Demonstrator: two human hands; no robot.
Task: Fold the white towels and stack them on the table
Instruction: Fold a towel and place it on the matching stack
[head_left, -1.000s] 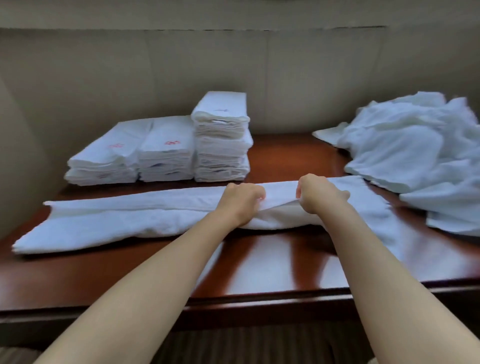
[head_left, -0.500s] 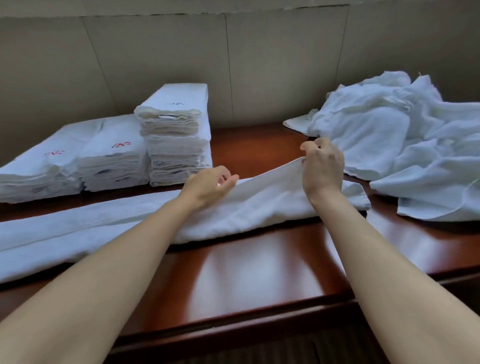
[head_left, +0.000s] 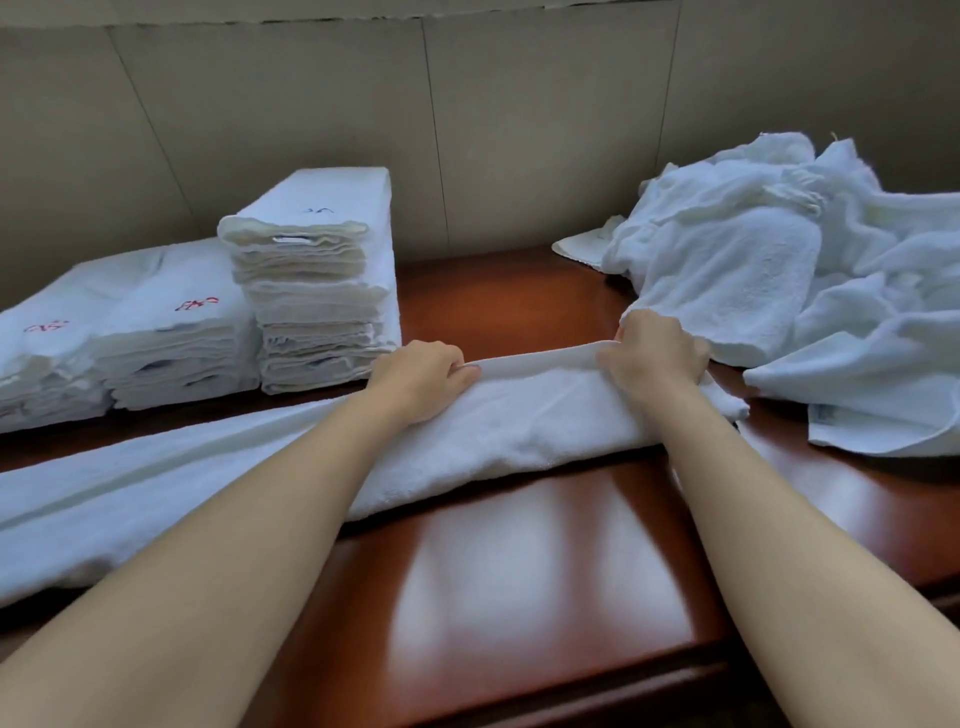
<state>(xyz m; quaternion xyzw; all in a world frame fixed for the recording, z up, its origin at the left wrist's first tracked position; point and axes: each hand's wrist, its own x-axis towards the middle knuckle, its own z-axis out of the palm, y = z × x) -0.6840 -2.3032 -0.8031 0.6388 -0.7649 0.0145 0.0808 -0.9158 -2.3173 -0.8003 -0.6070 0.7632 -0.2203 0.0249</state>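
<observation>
Curling under, fingers (head_left: 470, 370) hide behind towel (head_left: 519, 421).

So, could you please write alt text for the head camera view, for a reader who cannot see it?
Both hands, left hand and right hand, grip the far edge of a long white terry towel on a glossy reddish-brown wooden table. Stacks of folded white towels stand behind left; a heap of unfolded white towels lies right.

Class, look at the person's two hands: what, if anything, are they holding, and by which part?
Both the left hand and the right hand grip the long white towel by its far hemmed edge, near its right end.
</observation>
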